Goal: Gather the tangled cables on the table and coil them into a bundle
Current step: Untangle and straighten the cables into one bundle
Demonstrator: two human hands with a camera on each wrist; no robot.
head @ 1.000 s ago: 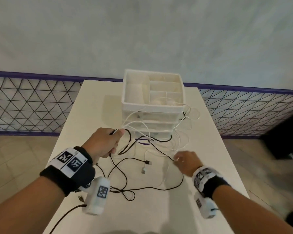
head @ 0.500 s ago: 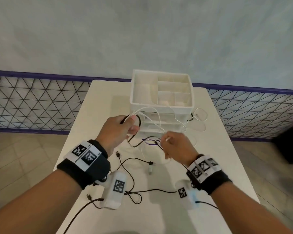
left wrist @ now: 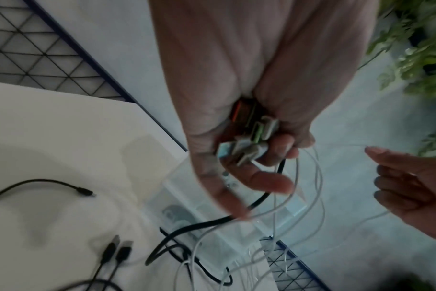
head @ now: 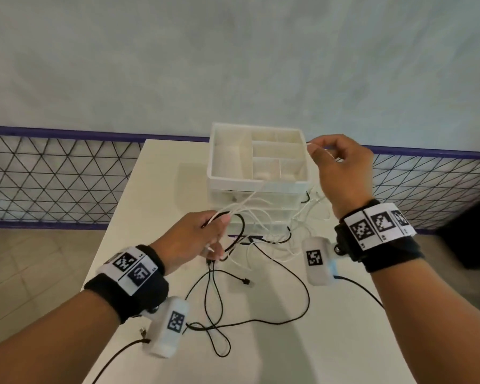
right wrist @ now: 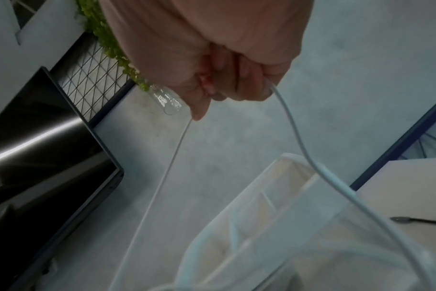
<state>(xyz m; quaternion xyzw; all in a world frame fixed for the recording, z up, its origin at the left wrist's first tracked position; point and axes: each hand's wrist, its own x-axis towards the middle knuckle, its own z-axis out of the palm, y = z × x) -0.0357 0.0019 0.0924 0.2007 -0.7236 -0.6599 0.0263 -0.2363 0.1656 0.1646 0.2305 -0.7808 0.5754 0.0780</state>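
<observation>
At frame centre-left, the left hand (head: 194, 239) grips a bunch of black cables (head: 261, 322) and white cables (head: 250, 202), which trail over the surface (head: 161, 189). Centre stands an organizer (head: 257, 184). Upper right, the right hand (head: 341, 173) pinches one white strand, raised.

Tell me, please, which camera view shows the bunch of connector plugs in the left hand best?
The left wrist view: the plugs sit clamped between the left hand's curled fingers and palm. The head view shows only that hand's back gripping cables; the plugs are hidden. The right wrist view misses them altogether.
</observation>
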